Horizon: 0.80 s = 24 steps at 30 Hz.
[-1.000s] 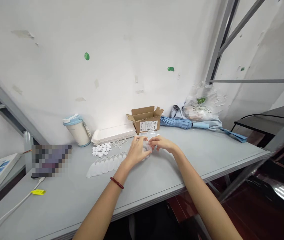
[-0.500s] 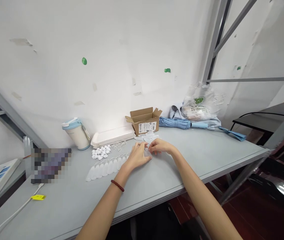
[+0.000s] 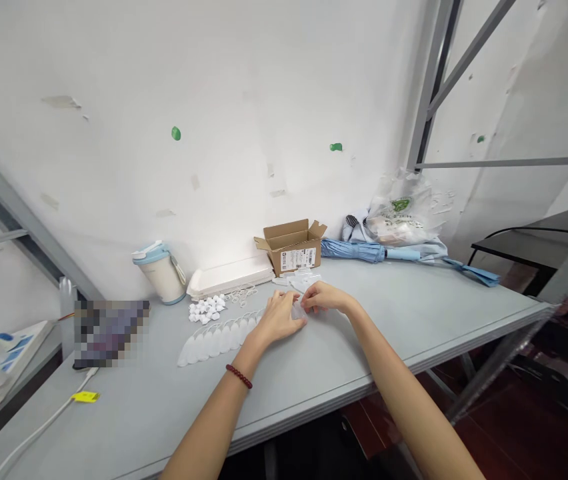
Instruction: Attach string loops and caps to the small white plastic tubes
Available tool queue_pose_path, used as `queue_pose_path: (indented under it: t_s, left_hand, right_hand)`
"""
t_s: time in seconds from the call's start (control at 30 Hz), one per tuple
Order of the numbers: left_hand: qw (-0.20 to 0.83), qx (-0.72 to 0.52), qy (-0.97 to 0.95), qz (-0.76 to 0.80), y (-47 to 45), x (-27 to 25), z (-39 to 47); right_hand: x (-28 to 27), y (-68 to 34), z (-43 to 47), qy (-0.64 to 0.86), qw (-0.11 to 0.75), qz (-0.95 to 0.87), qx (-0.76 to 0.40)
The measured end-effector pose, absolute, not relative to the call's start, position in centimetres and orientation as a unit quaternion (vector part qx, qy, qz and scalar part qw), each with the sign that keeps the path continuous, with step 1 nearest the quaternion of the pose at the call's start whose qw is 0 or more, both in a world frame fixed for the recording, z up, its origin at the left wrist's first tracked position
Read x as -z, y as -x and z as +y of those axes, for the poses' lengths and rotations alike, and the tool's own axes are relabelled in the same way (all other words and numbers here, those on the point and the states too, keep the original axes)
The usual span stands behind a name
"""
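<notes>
Nearest, the left forearm, with a dark red bead bracelet (image 3: 239, 377) at its wrist, and the right forearm extend over the grey tabletop (image 3: 349, 357). Beside the left wrist lie overlapping translucent white tags (image 3: 217, 340) in a row, with thin loops along their far edge.

The left hand (image 3: 279, 317) curves palm-down around a translucent white piece (image 3: 298, 310), thumb and fingertips apart. The right hand (image 3: 321, 297) meets the piece's right side with its fingertips bunched together. Fingers cover the contact points; whether either hand pinches the piece firmly cannot be told. The piece lies between the hands, at the right of the row.

The step in hand appears to be fine two-handed adjustment of this piece. The next move calls for a steady left hand, precise right fingertips and clearance from the neighbouring tags.

Farther back are small white pieces (image 3: 207, 309) in a cluster, loose pale loops (image 3: 241, 295) and clear plastic packaging (image 3: 304, 280). Behind these stand a long white tray (image 3: 229, 277), a lidded tumbler (image 3: 164, 277) and an open cardboard box (image 3: 298, 259). A folded blue umbrella (image 3: 354, 251) lies right of the box, just in front of a clear plastic bag (image 3: 399, 217).
</notes>
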State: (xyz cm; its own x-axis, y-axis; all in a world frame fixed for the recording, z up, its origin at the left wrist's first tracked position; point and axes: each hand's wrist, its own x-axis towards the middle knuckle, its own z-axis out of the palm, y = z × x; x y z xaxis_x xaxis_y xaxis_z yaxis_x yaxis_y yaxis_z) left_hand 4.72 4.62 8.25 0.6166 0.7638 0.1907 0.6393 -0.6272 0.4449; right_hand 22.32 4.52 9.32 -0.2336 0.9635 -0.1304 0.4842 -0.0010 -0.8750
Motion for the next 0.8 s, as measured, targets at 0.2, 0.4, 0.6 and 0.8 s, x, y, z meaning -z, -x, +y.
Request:
queue_pose_path:
  t_s: [0.2,0.4,0.6,0.8]
  left_hand:
    - [0.167,-0.207,-0.883,0.387,-4.5,-8.1,4.7]
    - [0.152,-0.254,-0.866,0.402,-3.9,-8.1,5.0]
    - [0.056,-0.235,-0.844,0.479,0.4,-9.1,8.8]
    - [0.088,-0.175,-0.812,0.550,5.4,-9.1,11.4]
  right_hand:
    - [-9.1,-22.3,5.0,0.573,0.300,-0.654,-0.392]
    - [-8.3,-21.5,5.8,0.637,0.320,-0.697,-0.078]
    - [-9.6,-19.6,8.3,0.620,0.240,-0.747,0.013]
    - [-10.2,-16.9,11.1,0.603,0.106,-0.790,0.028]
